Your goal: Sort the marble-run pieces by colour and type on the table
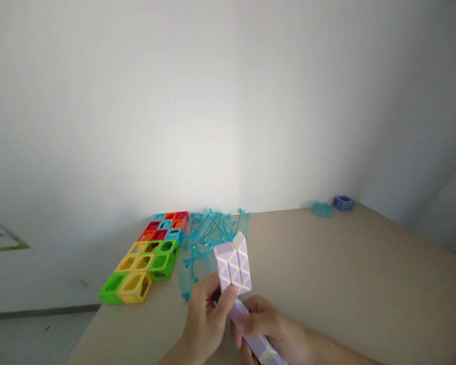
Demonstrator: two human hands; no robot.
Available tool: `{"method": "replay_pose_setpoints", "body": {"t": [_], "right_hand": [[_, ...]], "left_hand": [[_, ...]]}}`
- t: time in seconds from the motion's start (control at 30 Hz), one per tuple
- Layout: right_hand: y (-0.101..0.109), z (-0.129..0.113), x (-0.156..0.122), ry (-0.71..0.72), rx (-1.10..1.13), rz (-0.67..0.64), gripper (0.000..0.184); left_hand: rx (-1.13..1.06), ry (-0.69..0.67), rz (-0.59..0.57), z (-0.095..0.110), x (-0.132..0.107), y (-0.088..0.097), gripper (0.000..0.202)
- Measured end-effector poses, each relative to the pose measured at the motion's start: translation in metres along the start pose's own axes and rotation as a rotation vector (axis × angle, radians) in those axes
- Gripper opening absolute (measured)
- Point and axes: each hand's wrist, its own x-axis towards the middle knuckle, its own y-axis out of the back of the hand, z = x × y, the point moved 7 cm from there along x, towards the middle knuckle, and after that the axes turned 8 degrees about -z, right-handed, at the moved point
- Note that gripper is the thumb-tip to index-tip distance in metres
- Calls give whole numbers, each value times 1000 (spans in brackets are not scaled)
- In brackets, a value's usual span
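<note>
A lilac and white snake puzzle (233,266) is held above the front of the table, its upper end folded into a compact block and its lower part running straight down to the bottom edge of the view. My left hand (207,317) grips the folded block from the left, thumb pressed on its lower face. Around the straight section, just below the block, my right hand (268,327) is closed with its thumb across the top. Some of the fingers of both hands are hidden behind the puzzle.
Colourful hollow cube blocks (160,261) stand in rows along the table's left side. Beside them lie translucent teal plastic pieces (209,230). A small teal piece (321,209) and a blue block (343,203) sit at the back right, near the wall (289,126).
</note>
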Motion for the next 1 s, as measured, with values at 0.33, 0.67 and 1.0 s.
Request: {"method": "replay_pose_setpoints", "body": {"t": [0.33,0.67,1.0], "right_hand": [[-1,-1,1,43,5,4,48],[5,-8,-1,112,-15,51,54],[1,-16,-6,229,-230,167,55]], "left_hand": [[-55,34,39,-3,-5,-3,34],[-182,71,48,-13,-3,-2,43],[-286,151,109,-22,-9,0,51]]}}
